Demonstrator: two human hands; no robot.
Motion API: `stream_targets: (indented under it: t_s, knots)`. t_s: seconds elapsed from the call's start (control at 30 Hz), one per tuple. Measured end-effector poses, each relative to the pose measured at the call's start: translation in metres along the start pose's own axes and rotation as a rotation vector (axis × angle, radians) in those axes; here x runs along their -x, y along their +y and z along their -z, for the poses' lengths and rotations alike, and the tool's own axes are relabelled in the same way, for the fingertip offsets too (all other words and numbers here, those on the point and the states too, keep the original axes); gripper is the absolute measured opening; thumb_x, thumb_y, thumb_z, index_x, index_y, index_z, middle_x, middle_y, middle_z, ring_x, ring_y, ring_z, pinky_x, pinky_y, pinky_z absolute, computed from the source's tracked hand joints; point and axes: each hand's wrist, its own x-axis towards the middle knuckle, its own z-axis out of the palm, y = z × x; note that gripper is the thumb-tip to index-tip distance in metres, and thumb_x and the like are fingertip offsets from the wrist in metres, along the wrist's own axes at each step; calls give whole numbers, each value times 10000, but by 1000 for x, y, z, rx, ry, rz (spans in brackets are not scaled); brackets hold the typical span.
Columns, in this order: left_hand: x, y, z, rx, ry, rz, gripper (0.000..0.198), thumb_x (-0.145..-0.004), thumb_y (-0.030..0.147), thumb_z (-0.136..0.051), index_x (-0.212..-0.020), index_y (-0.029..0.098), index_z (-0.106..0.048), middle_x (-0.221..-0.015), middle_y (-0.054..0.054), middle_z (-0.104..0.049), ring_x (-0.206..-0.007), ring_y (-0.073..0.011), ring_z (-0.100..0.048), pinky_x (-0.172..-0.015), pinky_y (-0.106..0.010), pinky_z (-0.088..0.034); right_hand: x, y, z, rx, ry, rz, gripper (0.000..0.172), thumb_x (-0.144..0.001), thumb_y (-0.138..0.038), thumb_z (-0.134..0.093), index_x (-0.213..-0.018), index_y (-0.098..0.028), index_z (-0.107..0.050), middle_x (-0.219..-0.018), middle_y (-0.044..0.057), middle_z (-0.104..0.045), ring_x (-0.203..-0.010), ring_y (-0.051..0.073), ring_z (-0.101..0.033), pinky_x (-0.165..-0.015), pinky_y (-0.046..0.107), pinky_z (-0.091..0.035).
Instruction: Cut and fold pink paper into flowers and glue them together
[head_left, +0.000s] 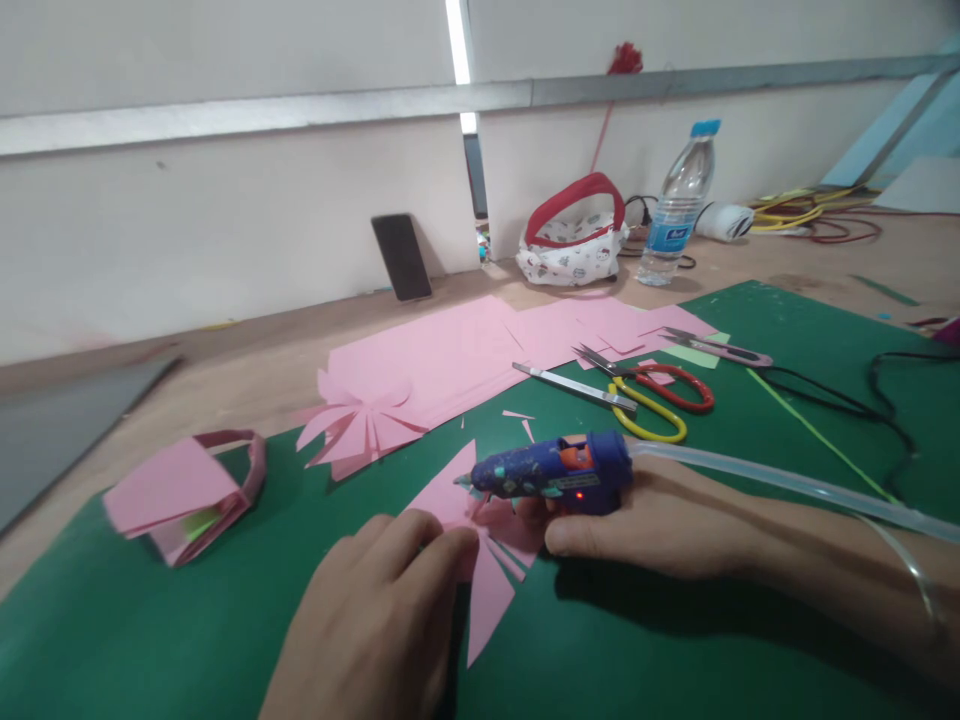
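Observation:
A blue glue gun (551, 470) with a lit red light and a long clear glue stick at its back is held in my right hand (652, 515). Its nozzle points left, over a pink paper piece (491, 600) with cut, fanned strips. My left hand (382, 600) has thumb and fingers closed on the near left side of that piece, below the nozzle. Another fanned pink paper flower (367, 425) lies farther back on the green mat (255, 630). At the left stands a folded pink paper shape (180, 490) with a looped band.
Behind the hands lie pink sheets (442, 350), a silver cutter (574, 386), red-and-yellow scissors (652, 395) and pink-handled snips (720, 347). A phone (403, 257), a pouch (574, 250) and a water bottle (675, 215) stand by the wall. A black cable (832, 398) crosses the right side.

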Motion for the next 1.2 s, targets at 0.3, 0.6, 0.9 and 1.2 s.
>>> stream_targets:
  t_s: [0.3,0.6,0.9,1.2]
  knots:
    - [0,1,0,-2,17,-2,191,-857,264,-462,-870,253,-652,-767,-35,-616,-641,-196,-534,-567,-322,-410,-1,3,-1,-78,-31,5,349,-802,-154,-551,-1116,-259,-660,-1162,-9,-656,-1099,187,-595,-983,282,-454]
    - [-2,6,3,28,92,49,186,-832,272,-478,-818,257,-663,-745,-26,-630,-629,-180,-543,-570,-287,-428,0,-3,-1,22,33,-8,334,-777,-165,-584,-1077,-274,-683,-1052,-22,-705,-1016,193,-640,-932,281,-492]
    - [-3,6,3,63,96,54,184,-825,271,-476,-798,251,-657,-718,-26,-622,-602,-170,-541,-554,-269,-437,1,-3,0,83,65,15,305,-746,-159,-606,-1011,-269,-709,-992,-25,-722,-954,203,-661,-846,266,-536]
    - [-5,7,6,42,58,72,183,-839,277,-471,-794,252,-646,-736,-23,-627,-627,-179,-552,-580,-286,-429,1,-1,0,92,52,6,335,-767,-187,-591,-1078,-268,-683,-1014,-22,-717,-974,200,-655,-871,282,-519]
